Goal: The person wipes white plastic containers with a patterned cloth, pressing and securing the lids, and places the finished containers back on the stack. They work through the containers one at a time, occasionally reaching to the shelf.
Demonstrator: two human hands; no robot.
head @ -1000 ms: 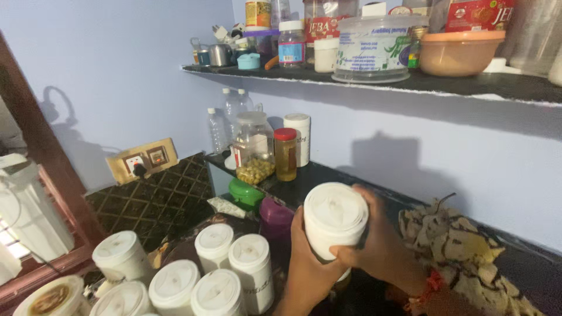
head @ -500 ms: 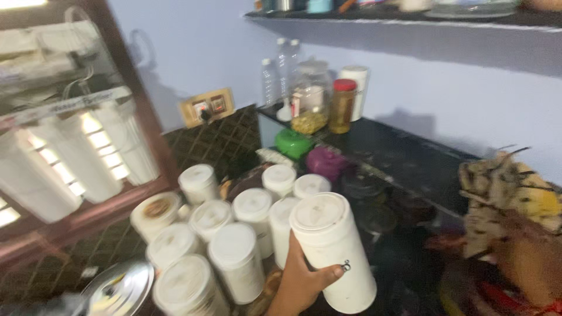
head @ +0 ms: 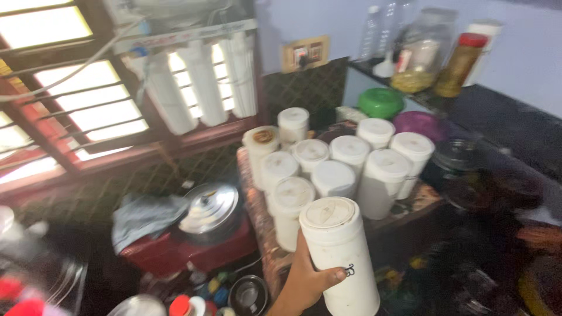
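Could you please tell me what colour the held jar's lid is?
White, like the tall white plastic jar itself; the head view shows it best.

Daylight pours in through the barred window (head: pixel 70 88) on my left and blows the panes out to plain white glare. That light falls on the white plastic lidded jars (head: pixel 333 169), so their tops read bright and their right flanks grey. The round steel lid (head: pixel 211 208) carries a soft shine. To my right the black stone counter (head: pixel 503 123) sinks into deep shadow with little detail. The whole view is smeared with motion blur, worst at the lower corners, and the tall white plastic canister (head: pixel 342 251) in my left hand (head: pixel 307 281) is only roughly sharp.
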